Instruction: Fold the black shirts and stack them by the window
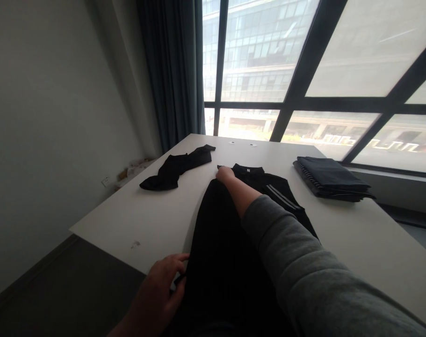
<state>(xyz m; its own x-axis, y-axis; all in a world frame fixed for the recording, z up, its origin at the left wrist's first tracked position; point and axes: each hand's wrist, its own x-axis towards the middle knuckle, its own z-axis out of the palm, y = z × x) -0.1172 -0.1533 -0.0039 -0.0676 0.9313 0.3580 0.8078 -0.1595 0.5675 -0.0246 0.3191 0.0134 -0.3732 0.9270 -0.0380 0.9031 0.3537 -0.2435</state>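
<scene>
Evidently, a black shirt drawn straight between two hands

The black shirt (220, 234) lies on the white bench (156, 224), directly before the person, its collar (248, 170) toward the window (258, 47) and its lower part nearest the body; that placing probably lets both ends be reached at once. The left hand (160, 285) is by the near edge of the bench, its grip narrow on the dark cloth between thumb and fingers, though the exact pinch is dim; the right hand (226, 174) reaches far forward, its grip closed on cloth just left of the collar. Between them the side edge runs nearly straight, which suggests a light pull from both ends, perhaps to stop it sagging; the right arm, in its grey sleeve (297, 252), passes over the body of the shirt and hides part of it; pale stripes (282, 197) show beyond the forearm. Another black garment (179, 167) lies rumpled to the left, apart from the shirt; a folded stack (334, 175) sits to the right, likely set aside so the middle has room.
</scene>
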